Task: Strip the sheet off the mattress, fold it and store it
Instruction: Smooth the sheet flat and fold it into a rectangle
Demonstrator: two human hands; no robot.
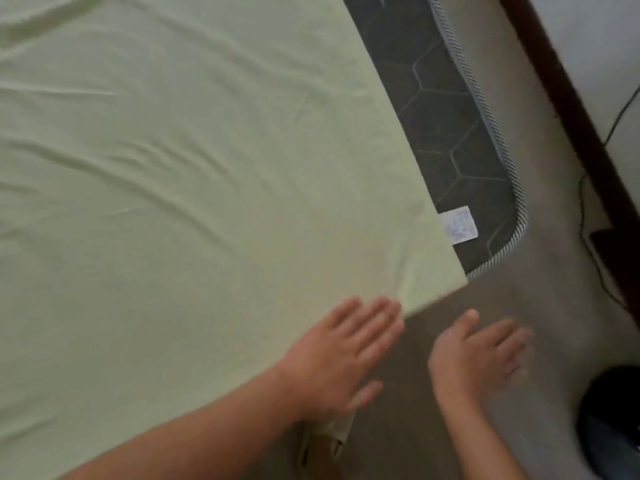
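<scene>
- The pale green sheet (180,188) fills the left and centre of the frame, lying flat with soft wrinkles on the dark mattress (450,133). Its right edge sits short of the mattress border, leaving a bare strip and a white label (459,224) showing at right centre.
- The sheet's near corner points toward the lower centre, at the mattress edge above the floor (540,289), where it is easy to reach.
- The left hand (343,358), lower centre, lies flat with straight fingers at the sheet's edge near that corner, probably pinning or smoothing it.
- The right hand (481,355), lower right, hovers spread and empty over the floor, likely ready to catch the corner.
</scene>
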